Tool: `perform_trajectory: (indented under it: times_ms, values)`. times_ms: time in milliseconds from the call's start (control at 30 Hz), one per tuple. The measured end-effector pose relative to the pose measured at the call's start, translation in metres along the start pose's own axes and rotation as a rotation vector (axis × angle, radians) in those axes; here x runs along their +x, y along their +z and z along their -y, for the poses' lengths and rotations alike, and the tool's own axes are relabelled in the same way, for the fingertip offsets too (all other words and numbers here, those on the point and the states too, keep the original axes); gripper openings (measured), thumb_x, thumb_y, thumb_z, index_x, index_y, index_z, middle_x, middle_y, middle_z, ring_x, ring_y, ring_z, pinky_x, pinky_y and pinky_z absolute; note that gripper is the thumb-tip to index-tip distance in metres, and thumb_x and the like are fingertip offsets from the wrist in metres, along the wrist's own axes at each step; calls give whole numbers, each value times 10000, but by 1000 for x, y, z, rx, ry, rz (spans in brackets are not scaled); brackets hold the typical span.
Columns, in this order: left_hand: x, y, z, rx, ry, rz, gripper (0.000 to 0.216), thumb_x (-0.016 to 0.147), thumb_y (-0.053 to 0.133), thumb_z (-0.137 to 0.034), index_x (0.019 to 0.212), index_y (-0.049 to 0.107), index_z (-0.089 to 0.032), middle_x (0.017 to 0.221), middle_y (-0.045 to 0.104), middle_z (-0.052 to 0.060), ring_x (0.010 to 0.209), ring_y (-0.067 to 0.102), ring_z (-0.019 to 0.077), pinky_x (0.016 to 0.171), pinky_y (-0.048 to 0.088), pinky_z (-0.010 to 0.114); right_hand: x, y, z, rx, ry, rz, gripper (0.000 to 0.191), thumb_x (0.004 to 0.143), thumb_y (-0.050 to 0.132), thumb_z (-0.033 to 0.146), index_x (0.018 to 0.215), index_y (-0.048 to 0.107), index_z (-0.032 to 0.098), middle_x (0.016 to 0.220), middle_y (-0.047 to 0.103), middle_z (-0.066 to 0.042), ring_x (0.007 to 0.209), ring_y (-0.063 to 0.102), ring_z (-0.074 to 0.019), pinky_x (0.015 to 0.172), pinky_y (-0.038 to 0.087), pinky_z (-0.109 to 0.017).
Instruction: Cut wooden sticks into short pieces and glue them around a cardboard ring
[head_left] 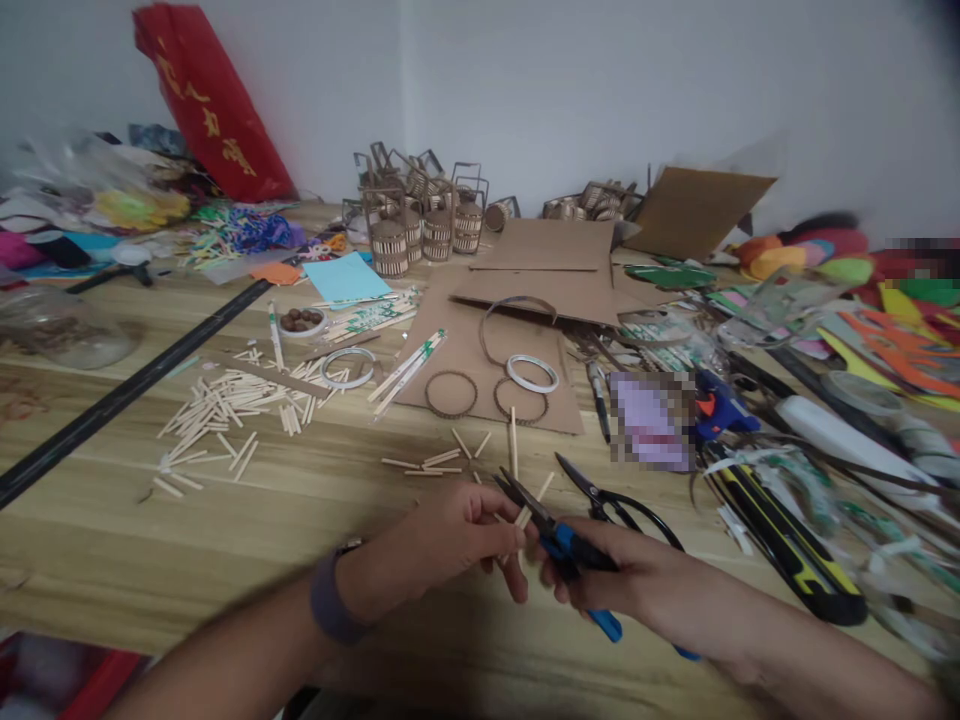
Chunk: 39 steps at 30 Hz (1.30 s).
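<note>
My right hand (600,570) is closed around scissors (556,535) with dark blades and blue-black handles. Their blades point up and left, just beside my left hand (480,530). The left fingers are bent together around a thin wooden stick (525,512), which crosses close to the blades; its lower part is hidden by the fingers. Another wooden stick (514,445) stands out just beyond the blade tips; whether a hand holds it I cannot tell. Several short cut sticks (442,460) lie on the table ahead of my left hand. Black-handled scissors (600,495) rest beyond my right hand.
A heap of short sticks (217,410) lies left. Cardboard (450,340) carries dark rings (451,394) and a white tape roll (532,373). A yellow-black utility knife (795,540) and a blue glue gun (720,405) lie right. Small woven baskets (390,247) stand at the back.
</note>
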<state>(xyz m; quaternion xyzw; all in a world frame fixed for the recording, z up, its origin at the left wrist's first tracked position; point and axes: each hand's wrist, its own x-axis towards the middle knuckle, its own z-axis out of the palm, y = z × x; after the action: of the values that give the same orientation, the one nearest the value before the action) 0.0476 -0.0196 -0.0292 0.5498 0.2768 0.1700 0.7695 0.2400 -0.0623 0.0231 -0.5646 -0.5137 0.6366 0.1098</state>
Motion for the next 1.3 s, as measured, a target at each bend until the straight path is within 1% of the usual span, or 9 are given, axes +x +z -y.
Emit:
perform_trajectory:
  times_ms: [167, 333, 533, 633, 767, 933, 1033, 1167, 1300]
  values:
    - [1, 1, -1, 17, 16, 13, 199, 809, 529, -319, 801, 636, -151, 677, 642, 0, 602, 615, 110, 642, 407, 224, 3, 1, -7, -61, -3, -10, 190, 636, 544, 279, 806, 539, 194, 751, 526, 5, 712, 501, -147, 610, 408, -253]
    - [-1, 2, -1, 70, 41, -5, 227, 851, 490, -319, 831, 642, -152, 669, 632, -8, 583, 599, 97, 624, 394, 211, 10, 6, -18, -127, -25, -61, 171, 672, 493, 215, 839, 515, 190, 676, 488, 20, 614, 485, -130, 536, 380, -240]
    - [-2, 2, 5, 152, 5, -71, 213, 881, 478, -321, 862, 618, -162, 585, 613, -27, 585, 567, 107, 615, 377, 209, 15, 9, -19, -232, -69, -107, 102, 792, 478, 241, 857, 538, 191, 603, 434, 45, 548, 436, -114, 501, 354, -226]
    - [-2, 1, 7, 165, -5, -95, 223, 887, 478, -351, 860, 599, -166, 590, 620, -24, 585, 561, 116, 608, 373, 218, 15, 6, -18, -292, -139, -115, 136, 815, 484, 260, 890, 568, 184, 648, 485, 24, 583, 458, -124, 527, 375, -234]
    - [-3, 3, 0, 140, -12, -109, 266, 889, 454, -404, 850, 570, -167, 583, 614, -20, 567, 552, 120, 603, 375, 230, 12, 1, -12, -203, -193, -44, 186, 803, 529, 292, 951, 571, 186, 777, 540, -4, 698, 495, -140, 596, 406, -237]
    - [-2, 6, -7, 58, -29, -101, 349, 856, 453, -493, 845, 566, -163, 532, 563, -31, 504, 505, 111, 572, 372, 240, 7, 1, 1, -21, -97, 14, 197, 738, 588, 322, 866, 566, 174, 764, 518, 3, 744, 488, -149, 668, 415, -260]
    - [-1, 6, -6, 30, -21, -96, 359, 836, 470, -511, 824, 561, -164, 506, 534, -37, 488, 498, 113, 547, 369, 240, 7, 2, 3, 32, -98, 25, 216, 708, 600, 319, 858, 555, 172, 770, 529, -4, 769, 501, -160, 704, 423, -279]
    - [0, 6, -3, 29, 3, -86, 375, 831, 470, -530, 797, 550, -165, 479, 492, -49, 468, 493, 108, 514, 360, 232, 10, 2, -4, 35, -107, 15, 219, 705, 591, 314, 867, 545, 174, 766, 519, -1, 753, 511, -160, 675, 430, -278]
    - [-1, 5, -4, 22, 27, -89, 384, 815, 485, -547, 762, 533, -170, 457, 446, -63, 476, 504, 111, 520, 370, 236, 13, 4, -13, -56, -127, -19, 213, 747, 535, 286, 931, 528, 179, 752, 508, 6, 684, 491, -145, 604, 416, -261]
